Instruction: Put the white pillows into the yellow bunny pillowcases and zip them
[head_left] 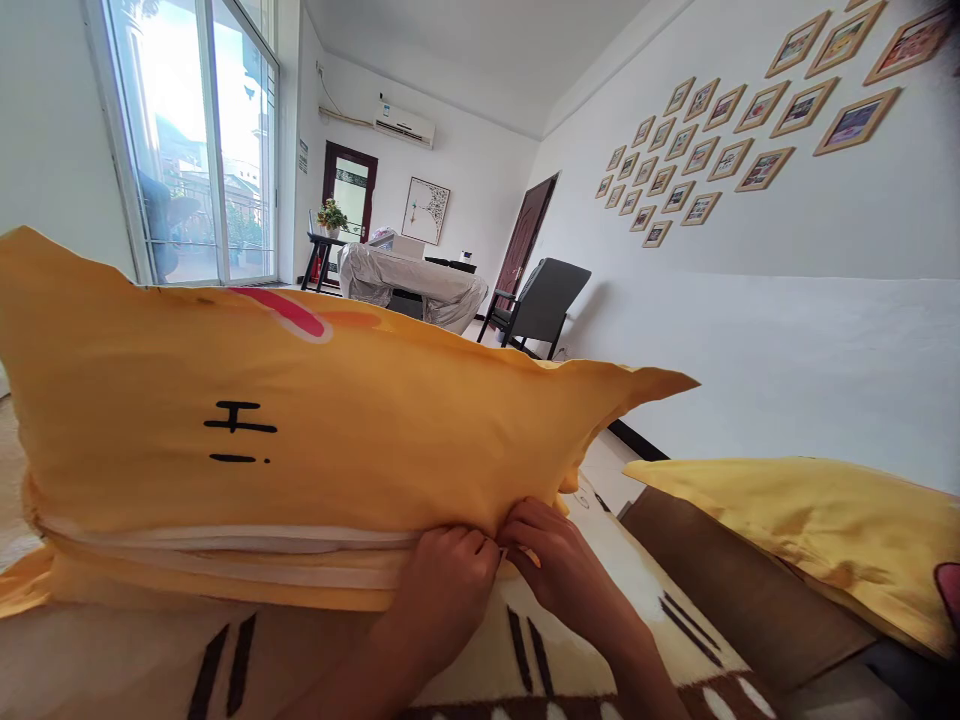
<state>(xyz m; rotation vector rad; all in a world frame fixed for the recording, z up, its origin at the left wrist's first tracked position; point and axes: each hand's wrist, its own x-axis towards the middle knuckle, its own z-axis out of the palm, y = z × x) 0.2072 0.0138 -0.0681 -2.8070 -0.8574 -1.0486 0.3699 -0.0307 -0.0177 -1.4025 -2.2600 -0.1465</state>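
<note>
A plump yellow-orange pillow (360,420) in a printed case stands on its edge before me, with black "Hi" lettering and a pink patch near its top. Along its lower side runs an open seam (225,540) with pale strips and the layers parted. My left hand (454,580) is closed on the pillowcase at the right end of this seam. Close beside it, my right hand (551,560) pinches the pillowcase edge near the corner. The fingertips almost meet; any zipper pull between them is too small to make out.
Beneath the pillow lies a cream blanket (600,590) with dark brown markings. A second yellow pillow (832,540) rests on a brown surface (720,560) at right. Farther off are a dark chair (544,300), a plastic-covered table (412,280) and a window (195,140).
</note>
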